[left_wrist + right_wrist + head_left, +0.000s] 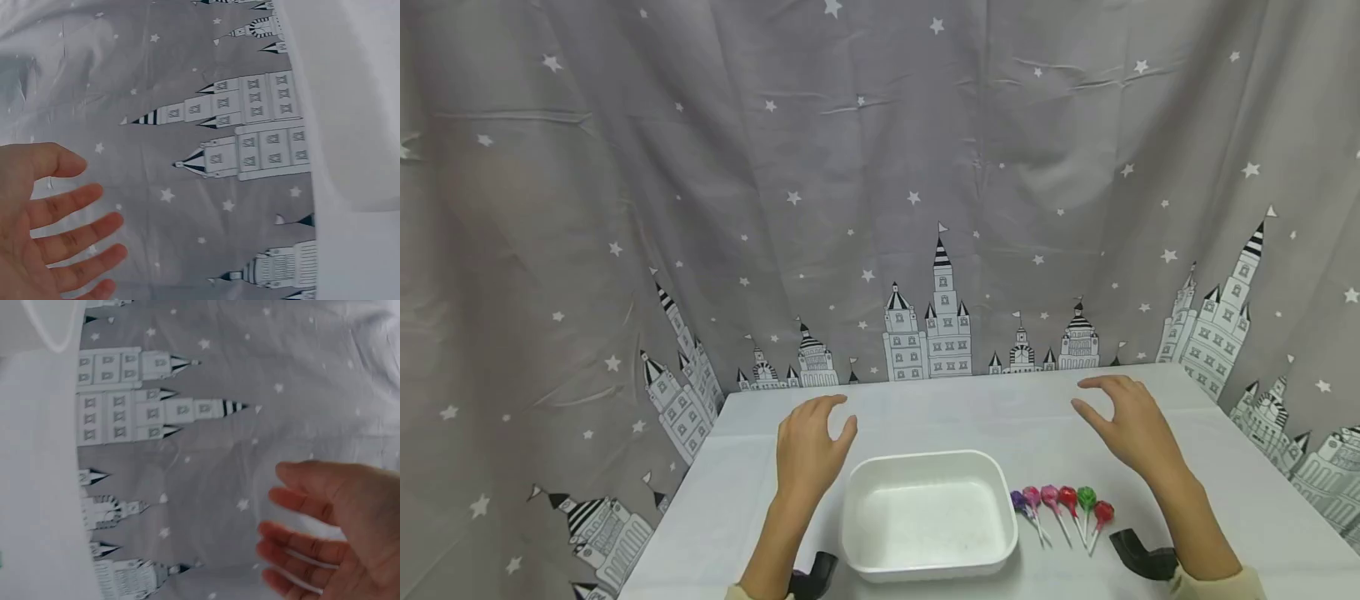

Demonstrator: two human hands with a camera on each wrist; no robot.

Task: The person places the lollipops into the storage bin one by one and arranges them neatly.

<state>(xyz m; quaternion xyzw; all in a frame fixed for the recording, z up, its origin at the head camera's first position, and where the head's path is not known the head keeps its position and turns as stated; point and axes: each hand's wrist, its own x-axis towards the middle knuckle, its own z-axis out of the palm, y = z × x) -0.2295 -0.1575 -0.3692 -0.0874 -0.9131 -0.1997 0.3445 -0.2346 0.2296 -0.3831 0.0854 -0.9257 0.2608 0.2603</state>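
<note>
Largest is the grey curtain [880, 125] beyond both hands, a softly creased cloth printed with white stars and line-drawn castles. Beneath the hands spreads a white surface [940, 417], smooth apart from faint creases. Between the hands, nearer the left and on the body's side of both, sits a white box [928, 525], open-topped, rectangular with rounded corners, slightly glossy and probably plastic. The left hand [812, 442] and right hand [1131, 421] are well apart from each other, thumbs and fingers parted in a loose curve, holding nothing. A dark curved piece [1138, 557] sits by each wrist. Smallest are six lollipops [1067, 497], lying between the hands but nearer the right one, to its left and on the body's side of it. Their row runs sideways from the box toward the right wrist, while the thin white sticks point back toward the body. The round heads look shiny, in purple, pink, red and green; whether the purple one touches the box, I cannot tell
</note>
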